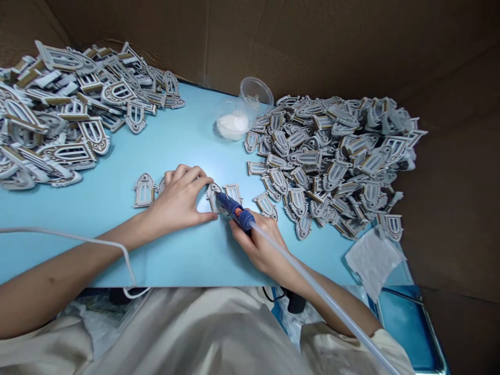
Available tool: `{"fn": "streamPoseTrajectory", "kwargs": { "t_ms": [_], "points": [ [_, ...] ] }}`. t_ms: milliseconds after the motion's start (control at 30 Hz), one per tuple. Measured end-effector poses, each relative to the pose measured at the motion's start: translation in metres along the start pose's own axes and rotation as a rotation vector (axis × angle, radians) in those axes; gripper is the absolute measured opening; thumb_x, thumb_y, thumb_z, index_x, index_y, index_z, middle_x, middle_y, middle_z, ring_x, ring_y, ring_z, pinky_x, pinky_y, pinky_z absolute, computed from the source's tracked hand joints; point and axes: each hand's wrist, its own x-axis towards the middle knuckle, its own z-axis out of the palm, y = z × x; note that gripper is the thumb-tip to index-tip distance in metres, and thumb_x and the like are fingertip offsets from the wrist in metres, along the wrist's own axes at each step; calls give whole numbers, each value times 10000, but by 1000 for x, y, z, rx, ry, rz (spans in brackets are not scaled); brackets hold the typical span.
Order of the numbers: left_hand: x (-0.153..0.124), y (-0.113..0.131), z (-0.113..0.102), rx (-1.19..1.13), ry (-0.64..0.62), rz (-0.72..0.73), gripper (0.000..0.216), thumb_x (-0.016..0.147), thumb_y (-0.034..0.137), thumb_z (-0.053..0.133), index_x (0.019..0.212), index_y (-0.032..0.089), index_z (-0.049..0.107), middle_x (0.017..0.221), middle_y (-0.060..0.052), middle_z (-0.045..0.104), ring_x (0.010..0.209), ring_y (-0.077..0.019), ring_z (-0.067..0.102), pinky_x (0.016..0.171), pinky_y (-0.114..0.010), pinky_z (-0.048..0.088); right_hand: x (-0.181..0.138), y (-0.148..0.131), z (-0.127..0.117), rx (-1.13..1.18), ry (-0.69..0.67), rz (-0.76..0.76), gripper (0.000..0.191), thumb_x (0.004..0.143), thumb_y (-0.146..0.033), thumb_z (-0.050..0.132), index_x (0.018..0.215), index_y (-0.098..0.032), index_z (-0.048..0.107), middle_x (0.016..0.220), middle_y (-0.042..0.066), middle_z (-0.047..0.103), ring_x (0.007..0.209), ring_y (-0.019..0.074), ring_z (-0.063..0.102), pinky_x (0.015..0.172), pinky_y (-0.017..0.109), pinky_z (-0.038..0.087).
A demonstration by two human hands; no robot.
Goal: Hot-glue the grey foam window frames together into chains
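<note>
Glue could have smeared onto skin, because the glue gun nozzle sat just between the left forefinger and thumb. The left hand lay spread and arched on the surface, bracketing a window piece at its fingertips. The right hand had its fingers wrapped tight round the gun.

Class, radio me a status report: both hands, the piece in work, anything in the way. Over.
Left hand on table, fingertips steadying window piece. Right hand grips blue glue gun, nozzle at that piece. Loose pieces alongside; right heap close by.
</note>
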Motion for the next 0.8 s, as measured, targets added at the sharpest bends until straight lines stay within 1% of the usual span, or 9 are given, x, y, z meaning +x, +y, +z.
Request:
{"fn": "streamPoseTrajectory", "kwargs": {
  "t_ms": [200, 333, 433, 800],
  "points": [
    [0, 1, -1, 6, -17, -8, 677, 767, 501, 918, 1348, 204, 738, 1350, -146, 700, 1289, -430, 528, 1006, -553, 407, 0, 0, 2, -28, -8, 18, 251, 1062, -348, 549, 838, -236, 564, 694, 15, 609, 601, 176, 511, 643, 305, 324],
    [0, 2, -2, 12, -13, 0, 659, 782, 497, 906, 1349, 208, 736, 1354, -144, 704, 1288, -426, 530, 1011, -555, 407, 0, -1, 2, -41, -13, 24, 244, 1058, -343, 556, 845, -229, 586, 691, 19, 623, 597, 179, 529, 637, 306, 324],
    [0, 3, -2, 20, -23, -3, 684, 781, 493, 913, 1361, 179, 731, 1368, -154, 700, 1292, -431, 532, 1017, -565, 411, 0, -1, 3, -48, -11, 27, 247, 1056, -343, 565, 840, -227, 592, 689, 21, 627, 594, 181, 532, 635, 307, 326],
    [2, 1, 0, 23, -36, -23, 711, 754, 488, 947, 1362, 192, 729, 1377, -142, 701, 1301, -431, 529, 1025, -556, 399, 0, -1, 2, -10, -10, 38, 297, 1048, -344, 544, 775, -247, 480, 649, -8, 526, 575, 156, 409, 632, 308, 294]
  ]
}}
